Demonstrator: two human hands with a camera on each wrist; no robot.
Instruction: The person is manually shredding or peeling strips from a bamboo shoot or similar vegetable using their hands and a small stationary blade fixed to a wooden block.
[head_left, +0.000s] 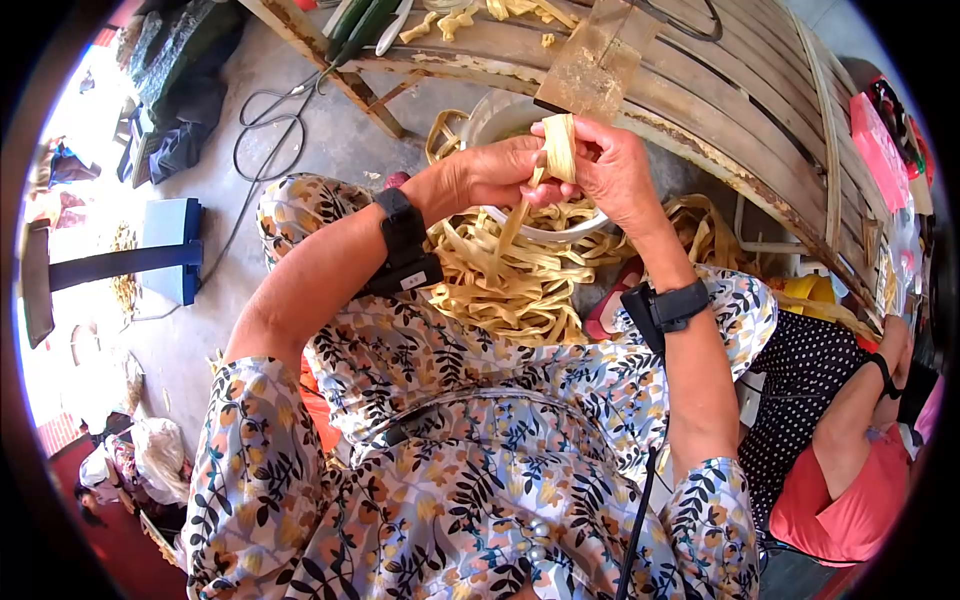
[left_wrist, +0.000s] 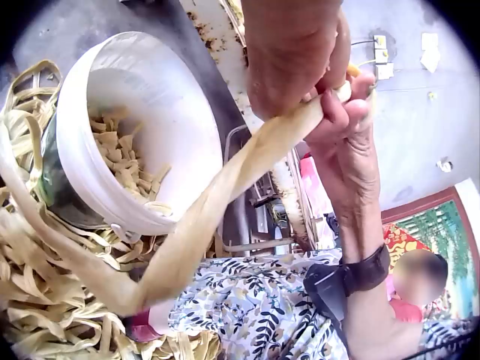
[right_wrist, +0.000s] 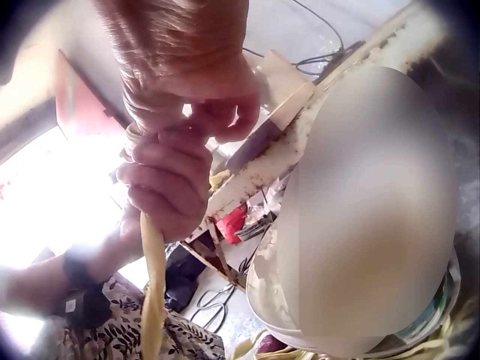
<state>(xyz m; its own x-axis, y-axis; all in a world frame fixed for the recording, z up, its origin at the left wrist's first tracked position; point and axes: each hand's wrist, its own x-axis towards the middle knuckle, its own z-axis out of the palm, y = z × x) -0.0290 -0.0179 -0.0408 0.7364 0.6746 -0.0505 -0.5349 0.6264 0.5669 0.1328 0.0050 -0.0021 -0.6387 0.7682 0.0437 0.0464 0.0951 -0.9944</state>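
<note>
Strip (right_wrist: 154, 277) cut off below, right wrist view

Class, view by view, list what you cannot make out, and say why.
Contents of white bucket, right wrist view: covered by a blurred patch.
Lower end of held strip, head view: lost among piled strips.
Long green items, head view: cut off by the top edge.

Can't read any words or numbers anywhere. Can see a tiny white label (head_left: 413, 281) on the black box (head_left: 392, 277) at the left wrist (head_left: 422, 192), but too small and blurry to read.
</note>
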